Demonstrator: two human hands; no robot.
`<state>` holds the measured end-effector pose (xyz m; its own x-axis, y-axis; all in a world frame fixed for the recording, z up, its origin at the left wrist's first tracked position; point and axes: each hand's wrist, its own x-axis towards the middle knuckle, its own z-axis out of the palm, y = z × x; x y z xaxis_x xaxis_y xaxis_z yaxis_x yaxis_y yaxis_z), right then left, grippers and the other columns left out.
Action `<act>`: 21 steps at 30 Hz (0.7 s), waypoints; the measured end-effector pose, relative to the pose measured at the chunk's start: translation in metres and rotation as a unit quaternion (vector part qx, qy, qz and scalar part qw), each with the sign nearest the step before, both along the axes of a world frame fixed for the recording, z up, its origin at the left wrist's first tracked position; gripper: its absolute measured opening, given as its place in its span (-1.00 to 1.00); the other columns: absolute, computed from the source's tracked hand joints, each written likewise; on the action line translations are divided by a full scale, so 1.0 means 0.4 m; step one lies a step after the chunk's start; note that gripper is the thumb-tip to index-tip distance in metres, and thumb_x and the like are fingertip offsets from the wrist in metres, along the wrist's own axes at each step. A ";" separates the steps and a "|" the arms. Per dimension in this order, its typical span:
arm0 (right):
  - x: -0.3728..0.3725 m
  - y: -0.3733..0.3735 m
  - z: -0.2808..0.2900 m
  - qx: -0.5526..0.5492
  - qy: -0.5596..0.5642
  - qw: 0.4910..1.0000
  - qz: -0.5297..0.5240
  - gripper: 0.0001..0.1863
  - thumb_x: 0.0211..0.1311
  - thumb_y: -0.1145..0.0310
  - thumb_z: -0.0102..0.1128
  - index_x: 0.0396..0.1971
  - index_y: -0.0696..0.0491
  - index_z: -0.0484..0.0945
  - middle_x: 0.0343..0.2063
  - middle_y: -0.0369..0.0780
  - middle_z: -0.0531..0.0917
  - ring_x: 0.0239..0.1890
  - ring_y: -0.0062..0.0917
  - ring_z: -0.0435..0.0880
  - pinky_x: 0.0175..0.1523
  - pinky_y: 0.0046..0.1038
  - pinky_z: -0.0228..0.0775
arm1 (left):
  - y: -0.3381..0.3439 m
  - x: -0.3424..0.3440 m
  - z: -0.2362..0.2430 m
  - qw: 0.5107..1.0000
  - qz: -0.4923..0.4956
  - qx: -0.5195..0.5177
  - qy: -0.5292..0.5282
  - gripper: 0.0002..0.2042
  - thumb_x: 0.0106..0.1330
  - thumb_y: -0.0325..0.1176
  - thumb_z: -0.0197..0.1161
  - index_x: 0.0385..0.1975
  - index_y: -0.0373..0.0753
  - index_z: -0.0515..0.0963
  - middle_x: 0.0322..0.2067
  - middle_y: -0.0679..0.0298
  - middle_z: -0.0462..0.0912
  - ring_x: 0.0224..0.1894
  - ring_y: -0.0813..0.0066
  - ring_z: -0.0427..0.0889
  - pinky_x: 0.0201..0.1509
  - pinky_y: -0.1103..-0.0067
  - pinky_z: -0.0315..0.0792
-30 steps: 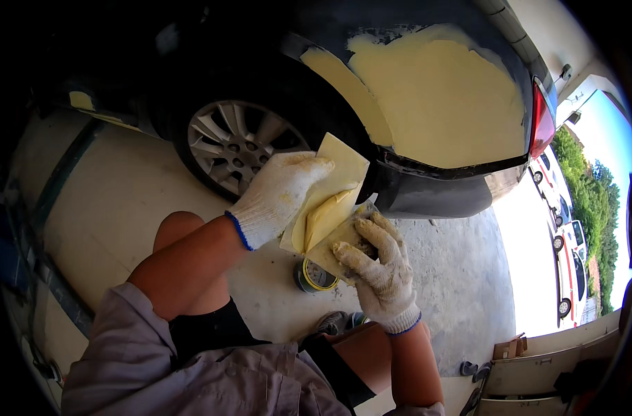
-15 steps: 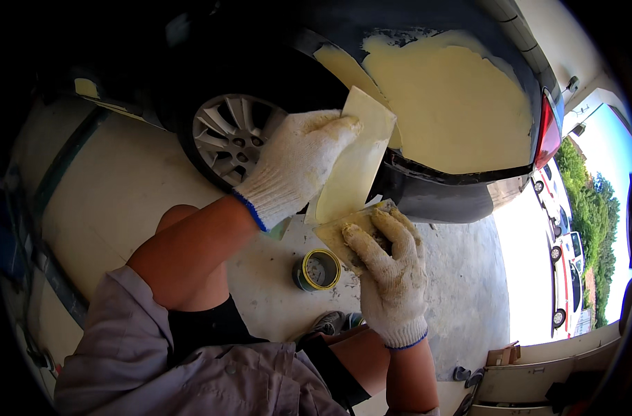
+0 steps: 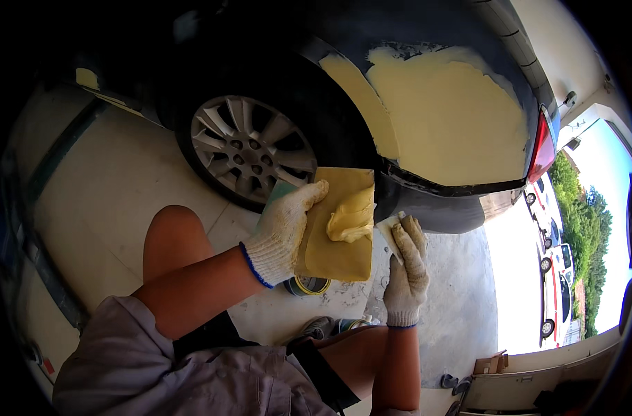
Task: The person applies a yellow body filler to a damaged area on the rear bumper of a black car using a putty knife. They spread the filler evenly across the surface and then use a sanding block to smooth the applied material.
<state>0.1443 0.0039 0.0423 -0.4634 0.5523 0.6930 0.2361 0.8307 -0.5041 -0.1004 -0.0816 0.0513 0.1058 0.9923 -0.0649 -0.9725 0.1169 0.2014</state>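
My left hand (image 3: 281, 236), in a white knit glove with a blue cuff, grips a flat yellowish mixing board (image 3: 323, 258) by its left edge, thumb on top. A thick mound of yellow putty (image 3: 353, 215) lies on the board's right half. Just right of the board, my right hand (image 3: 407, 272), in a stained matching glove, is closed on a small pale putty spreader (image 3: 389, 238), partly hidden by the fingers. Beyond both hands is a dark car's rear side, where a broad coat of yellow putty (image 3: 454, 118) covers the panel above and behind the wheel.
The silver-spoked wheel (image 3: 250, 145) stands close beyond my left hand. An open tin (image 3: 308, 285) with a yellow rim sits on the pale floor, partly hidden below the board. A red tail light (image 3: 542, 145) marks the car's right end. Parked vehicles (image 3: 557, 277) show outside.
My left hand has lowered the board and turned it, bringing the putty mound into sight. My right hand with the spreader has come away from the board, slightly lower and to the right.
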 end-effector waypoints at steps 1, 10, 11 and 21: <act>-0.012 -0.016 0.017 0.000 0.038 0.999 0.011 -0.58 0.40 0.63 0.33 0.21 0.07 0.76 0.40 0.02 0.60 0.48 0.02 0.52 0.55 -0.02 0.40 | -0.013 -0.011 0.017 0.999 0.007 0.006 0.042 -0.55 0.75 -0.11 -0.06 0.38 -0.30 0.47 0.17 0.00 0.70 0.12 0.17 0.78 0.18 0.20 0.73; 0.005 -0.021 0.090 0.145 -0.107 0.983 0.017 -0.46 0.05 0.64 0.44 0.07 -0.15 0.81 0.23 -0.02 0.64 0.35 0.11 0.59 0.41 0.02 0.53 | 0.010 -0.075 0.057 0.916 0.125 -0.050 0.379 -0.72 0.66 -0.27 0.18 0.09 -0.36 0.66 -0.08 0.15 0.77 -0.14 0.44 0.81 -0.09 0.50 0.72; -0.031 -0.018 0.087 0.139 -0.048 0.989 0.025 -0.48 0.07 0.66 0.38 0.06 -0.09 0.81 0.24 -0.01 0.63 0.36 0.14 0.57 0.42 0.01 0.52 | 0.011 -0.063 0.057 0.913 0.118 -0.043 0.389 -0.72 0.66 -0.27 0.18 0.08 -0.36 0.67 -0.08 0.16 0.77 -0.14 0.45 0.81 -0.10 0.50 0.72; -0.056 -0.033 0.122 0.071 -0.106 0.992 0.019 -0.45 0.15 0.70 0.34 0.14 -0.09 0.77 0.23 -0.04 0.63 0.35 0.02 0.57 0.40 -0.04 0.54 | 0.049 -0.048 0.070 0.866 0.103 -0.012 0.488 -0.65 0.66 -0.24 0.16 0.08 -0.43 0.69 -0.13 0.16 0.80 -0.17 0.52 0.79 -0.11 0.54 0.69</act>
